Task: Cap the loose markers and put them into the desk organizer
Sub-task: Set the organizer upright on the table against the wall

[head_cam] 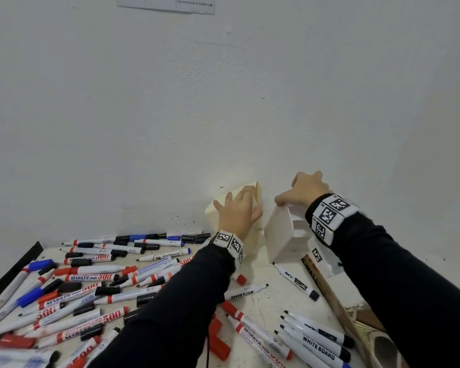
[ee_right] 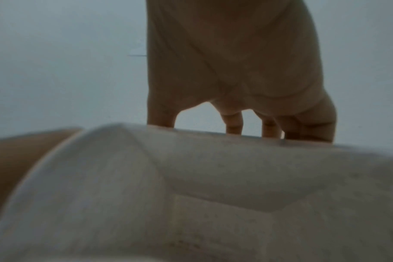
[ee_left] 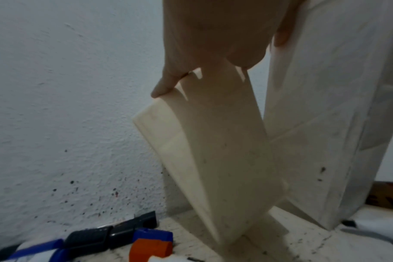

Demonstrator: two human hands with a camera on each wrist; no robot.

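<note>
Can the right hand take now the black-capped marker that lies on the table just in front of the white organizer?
Probably not yet: the right hand grips the white organizer's top rim, so its fingers are occupied. The marker itself lies uncovered below that forearm.

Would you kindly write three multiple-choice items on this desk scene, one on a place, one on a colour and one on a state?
1. Where do the two boxes stand?
A. By the wall
B. At the desk's near edge
C. On the floor

2. What colour is the box under the left hand?
A. Blue
B. Cream
C. Black

3. What is the right hand doing?
A. Capping a marker
B. Hanging idle
C. Gripping the white box's top edge

Answers:
1 A: the cream box and white box stand against the wall.
2 B: the left hand lies on cream plastic.
3 C: the right hand has its fingers hooked over the rim.
</note>
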